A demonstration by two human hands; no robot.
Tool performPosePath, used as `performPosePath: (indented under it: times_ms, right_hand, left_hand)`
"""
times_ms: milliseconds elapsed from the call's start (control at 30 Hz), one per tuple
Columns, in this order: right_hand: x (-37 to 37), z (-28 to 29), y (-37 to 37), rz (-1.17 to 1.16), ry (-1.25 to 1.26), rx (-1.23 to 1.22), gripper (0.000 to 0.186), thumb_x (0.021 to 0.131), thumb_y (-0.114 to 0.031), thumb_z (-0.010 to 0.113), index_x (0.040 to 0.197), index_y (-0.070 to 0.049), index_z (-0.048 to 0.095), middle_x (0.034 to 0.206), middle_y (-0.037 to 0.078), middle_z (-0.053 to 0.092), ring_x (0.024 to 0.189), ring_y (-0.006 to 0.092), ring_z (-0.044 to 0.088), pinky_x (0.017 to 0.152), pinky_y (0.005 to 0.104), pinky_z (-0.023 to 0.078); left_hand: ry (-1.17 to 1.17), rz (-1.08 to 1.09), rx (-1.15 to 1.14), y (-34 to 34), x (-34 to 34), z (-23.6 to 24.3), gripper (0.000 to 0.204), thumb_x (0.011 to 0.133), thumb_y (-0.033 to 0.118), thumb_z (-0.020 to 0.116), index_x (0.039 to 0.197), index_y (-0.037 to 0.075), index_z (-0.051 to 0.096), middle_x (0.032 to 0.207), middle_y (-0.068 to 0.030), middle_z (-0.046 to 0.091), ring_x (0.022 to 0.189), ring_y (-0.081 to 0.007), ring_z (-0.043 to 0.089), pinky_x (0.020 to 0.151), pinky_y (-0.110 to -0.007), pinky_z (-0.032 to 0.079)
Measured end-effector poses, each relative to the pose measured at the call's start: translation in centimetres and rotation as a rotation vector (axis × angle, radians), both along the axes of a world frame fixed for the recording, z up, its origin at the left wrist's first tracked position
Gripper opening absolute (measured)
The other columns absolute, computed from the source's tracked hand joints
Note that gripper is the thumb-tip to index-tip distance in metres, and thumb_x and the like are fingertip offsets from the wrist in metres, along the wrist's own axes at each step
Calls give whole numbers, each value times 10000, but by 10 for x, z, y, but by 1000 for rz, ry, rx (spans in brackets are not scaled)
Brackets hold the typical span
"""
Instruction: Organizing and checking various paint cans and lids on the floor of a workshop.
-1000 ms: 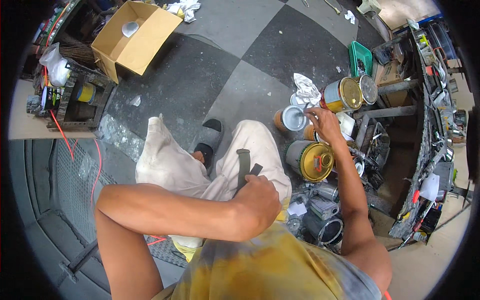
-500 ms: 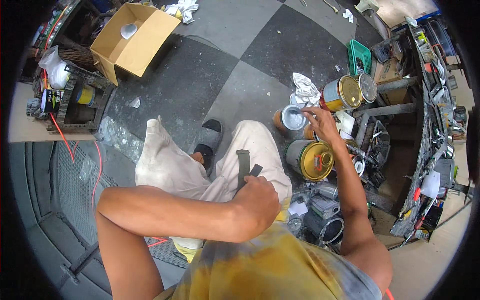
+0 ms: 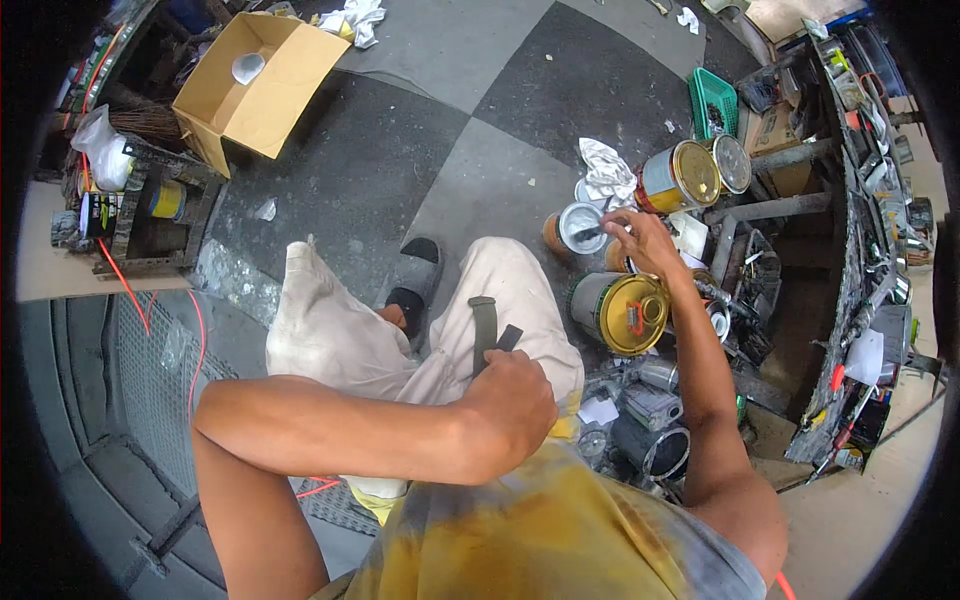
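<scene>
My left hand (image 3: pixel 508 402) is closed in front of my lap. A dark flat strip (image 3: pixel 510 338) sticks up from its fist; the rest is hidden. Beside it an olive strap (image 3: pixel 484 325) lies against my pale trousers (image 3: pixel 515 290). To the right, my right hand (image 3: pixel 640 243) reaches out with its fingers pinched at the rim of an open can of pale grey paste (image 3: pixel 578 219). From those fingers a small dark flat-bladed tool (image 3: pixel 588 234) points down into the can; its exact kind is unclear.
A large gold-lidded can (image 3: pixel 636 314) stands just below my right forearm. Farther off are a crumpled white rag (image 3: pixel 606 170), another gold-lidded can (image 3: pixel 692 174) and a green basket (image 3: pixel 712 103). A cluttered shelf (image 3: pixel 830 300) borders the right; an open cardboard box (image 3: pixel 290 75) sits upper left.
My right hand has shifted slightly at the can, and more of the dark tool shows inside it. My left hand has barely moved. The whole view has shifted a little.
</scene>
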State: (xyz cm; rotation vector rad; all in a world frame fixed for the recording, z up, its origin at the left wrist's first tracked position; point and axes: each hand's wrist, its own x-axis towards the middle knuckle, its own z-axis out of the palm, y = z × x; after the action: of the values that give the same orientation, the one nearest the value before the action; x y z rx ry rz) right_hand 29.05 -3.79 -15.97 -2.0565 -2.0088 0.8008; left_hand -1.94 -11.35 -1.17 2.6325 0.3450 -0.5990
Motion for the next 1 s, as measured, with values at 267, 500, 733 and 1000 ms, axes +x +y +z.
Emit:
performPosePath:
  times_ms: [267, 500, 733, 1000]
  right_hand:
    - [4, -15, 1, -47, 50, 86, 237, 913, -288, 607, 1021, -100, 702, 811, 147, 692, 734, 310, 668, 701, 406, 505]
    - [12, -10, 3, 42, -34, 82, 233, 918, -273, 598, 1027, -94, 701, 813, 153, 689, 735, 321, 663, 696, 412, 502]
    - [2, -9, 1, 14, 70, 115, 232, 910, -276, 603, 1028, -103, 703, 884, 179, 692, 804, 362, 658, 733, 432, 502]
    - [5, -9, -2, 68, 2, 196, 232, 935, -249, 587, 1043, -74, 695, 723, 153, 653, 644, 261, 647, 628, 370, 477]
  left_hand:
    - [9, 9, -8, 2, 1, 4, 203, 851, 151, 562, 942, 4, 668, 944, -135, 640, 901, -235, 602, 740, -356, 476]
    - [14, -6, -15, 2, 1, 2, 211, 849, 166, 580, 959, 20, 686, 956, -138, 649, 924, -254, 606, 774, -385, 479]
    - [-3, 9, 13, -1, 1, 0, 196, 850, 163, 564, 921, 16, 673, 916, -122, 635, 874, -227, 601, 711, -345, 469]
    - [3, 21, 0, -1, 2, 1, 197, 852, 154, 560, 931, 14, 675, 925, -119, 637, 882, -230, 602, 720, -349, 474]
